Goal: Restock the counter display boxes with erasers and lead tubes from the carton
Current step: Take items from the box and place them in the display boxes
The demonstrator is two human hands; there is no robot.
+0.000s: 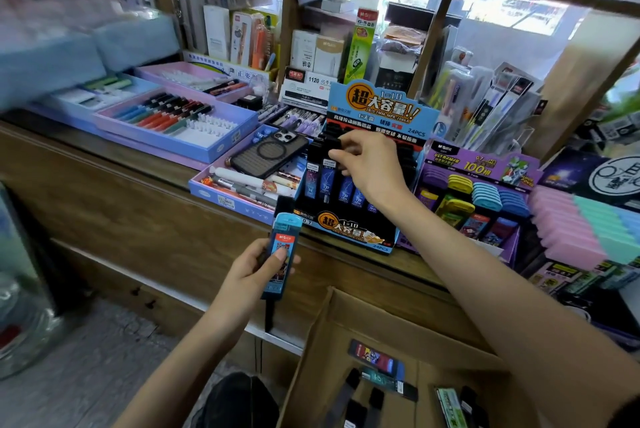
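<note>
Right hand [367, 164] pinches a black tube [330, 145] upright at the far left of the box [349, 231]; left hand [252, 271] grips a blue tube [282, 247] upright, nearer and left of it.

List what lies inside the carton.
Inside the carton lie loose lead tubes, blue, black and green. The right arm covers its right side and the frame edge cuts off the near part, so the count is unknown.

Wooden counter [114, 167] with display boxes [360, 233]
</note>
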